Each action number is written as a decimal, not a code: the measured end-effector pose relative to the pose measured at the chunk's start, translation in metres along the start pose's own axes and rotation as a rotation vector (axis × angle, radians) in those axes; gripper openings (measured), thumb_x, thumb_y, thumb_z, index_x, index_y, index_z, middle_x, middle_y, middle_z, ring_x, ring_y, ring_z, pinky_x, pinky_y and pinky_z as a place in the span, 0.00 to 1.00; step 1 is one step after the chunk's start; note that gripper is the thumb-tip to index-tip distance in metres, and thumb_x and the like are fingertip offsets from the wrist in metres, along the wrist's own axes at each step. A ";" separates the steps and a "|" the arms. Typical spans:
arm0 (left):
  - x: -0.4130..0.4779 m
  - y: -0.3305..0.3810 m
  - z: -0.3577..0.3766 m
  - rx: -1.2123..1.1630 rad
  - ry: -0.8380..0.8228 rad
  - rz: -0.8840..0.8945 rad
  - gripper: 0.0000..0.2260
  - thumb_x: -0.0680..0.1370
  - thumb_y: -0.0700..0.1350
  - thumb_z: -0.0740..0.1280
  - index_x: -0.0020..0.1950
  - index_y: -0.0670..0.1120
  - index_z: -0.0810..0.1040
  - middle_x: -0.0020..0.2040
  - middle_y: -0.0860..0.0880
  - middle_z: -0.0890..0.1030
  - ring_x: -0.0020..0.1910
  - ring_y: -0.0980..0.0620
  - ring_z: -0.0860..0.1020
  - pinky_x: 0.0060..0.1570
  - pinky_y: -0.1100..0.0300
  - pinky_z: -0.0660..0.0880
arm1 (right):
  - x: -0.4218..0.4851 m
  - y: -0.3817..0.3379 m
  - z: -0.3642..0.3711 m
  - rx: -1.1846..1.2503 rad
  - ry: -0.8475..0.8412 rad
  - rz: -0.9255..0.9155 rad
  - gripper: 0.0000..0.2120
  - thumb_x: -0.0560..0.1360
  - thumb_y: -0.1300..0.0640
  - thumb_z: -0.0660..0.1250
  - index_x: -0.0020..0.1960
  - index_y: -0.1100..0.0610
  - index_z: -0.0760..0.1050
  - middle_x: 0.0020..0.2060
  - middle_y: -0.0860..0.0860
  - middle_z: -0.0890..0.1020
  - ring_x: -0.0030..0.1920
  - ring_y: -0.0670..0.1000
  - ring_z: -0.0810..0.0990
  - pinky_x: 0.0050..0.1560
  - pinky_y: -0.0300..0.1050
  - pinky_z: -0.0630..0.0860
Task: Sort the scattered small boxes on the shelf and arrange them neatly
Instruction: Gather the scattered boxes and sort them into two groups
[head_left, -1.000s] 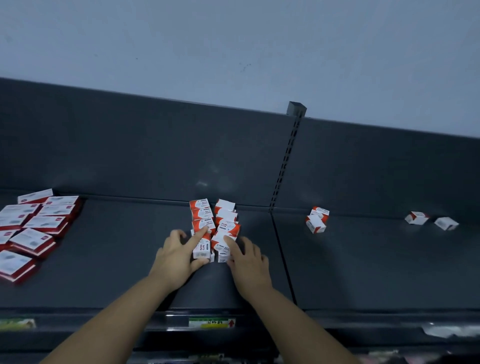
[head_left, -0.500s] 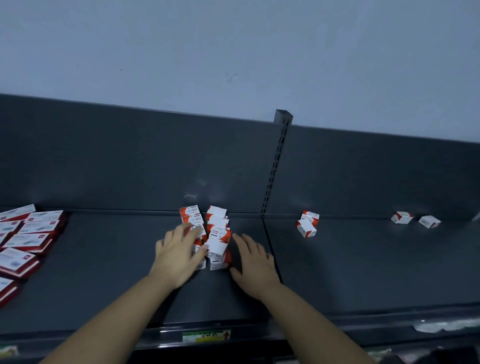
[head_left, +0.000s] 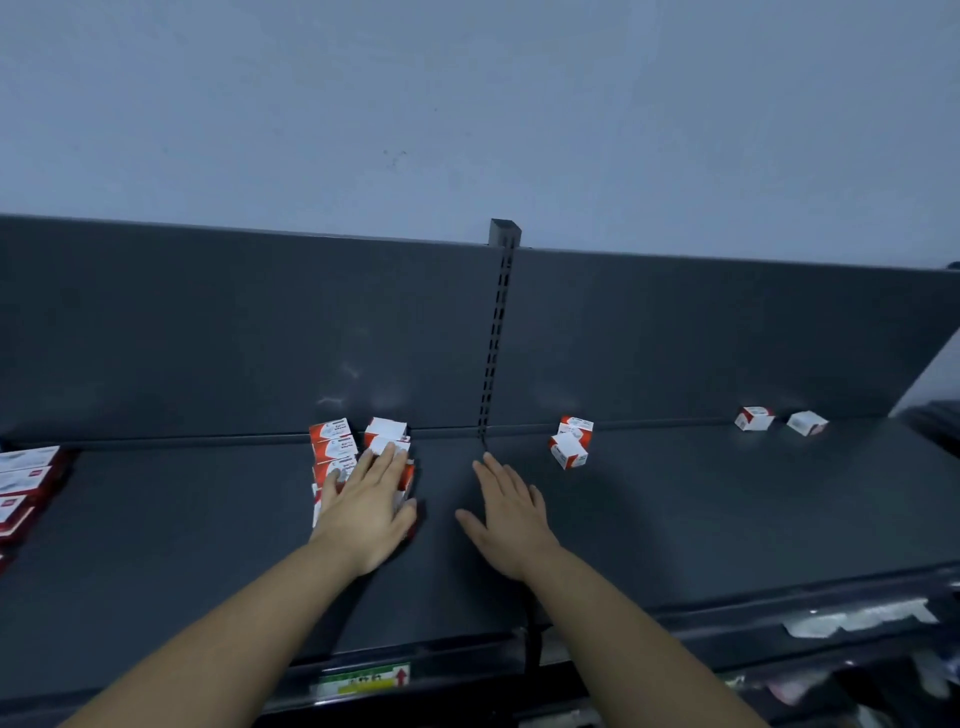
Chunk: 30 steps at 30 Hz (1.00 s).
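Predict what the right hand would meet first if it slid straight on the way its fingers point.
Probably the slotted upright at the shelf's back; the right hand is open and flat, with bare shelf ahead.

Both bare forearms reach forward and up from the bottom edge. The left hand (head_left: 367, 512) lies palm down, fingers together and pointing away, thumb spread to the right. The right hand (head_left: 506, 512) is flat too, palm down, fingers extended, thumb splayed left, apart from the left hand.
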<state>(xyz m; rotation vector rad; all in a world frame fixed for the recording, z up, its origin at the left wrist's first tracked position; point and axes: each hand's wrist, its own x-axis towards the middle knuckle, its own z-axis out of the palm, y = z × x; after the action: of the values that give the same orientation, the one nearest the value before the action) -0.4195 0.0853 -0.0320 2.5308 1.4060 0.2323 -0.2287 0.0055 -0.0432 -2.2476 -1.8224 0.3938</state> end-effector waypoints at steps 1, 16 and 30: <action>0.002 0.009 0.002 0.000 -0.003 0.009 0.30 0.82 0.57 0.52 0.81 0.52 0.45 0.81 0.55 0.44 0.80 0.53 0.44 0.75 0.46 0.44 | -0.002 0.009 -0.002 0.010 0.008 0.005 0.33 0.83 0.41 0.52 0.81 0.50 0.42 0.80 0.44 0.40 0.80 0.49 0.40 0.78 0.56 0.40; 0.047 0.170 0.045 -0.141 -0.072 0.031 0.29 0.83 0.53 0.53 0.81 0.50 0.44 0.81 0.54 0.43 0.79 0.55 0.41 0.76 0.46 0.40 | -0.032 0.172 -0.070 0.028 0.040 0.077 0.32 0.83 0.45 0.53 0.81 0.50 0.41 0.80 0.45 0.41 0.80 0.49 0.40 0.78 0.53 0.39; 0.080 0.299 0.083 -0.208 -0.070 0.019 0.30 0.82 0.52 0.55 0.81 0.49 0.46 0.81 0.53 0.43 0.79 0.54 0.41 0.76 0.47 0.39 | -0.045 0.304 -0.119 0.019 0.002 0.044 0.31 0.83 0.52 0.53 0.81 0.53 0.43 0.81 0.47 0.44 0.80 0.50 0.42 0.78 0.55 0.41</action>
<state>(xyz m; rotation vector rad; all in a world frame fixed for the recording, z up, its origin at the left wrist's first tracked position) -0.1138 -0.0097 -0.0262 2.3607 1.2626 0.2754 0.0832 -0.1011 -0.0300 -2.2781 -1.7633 0.4153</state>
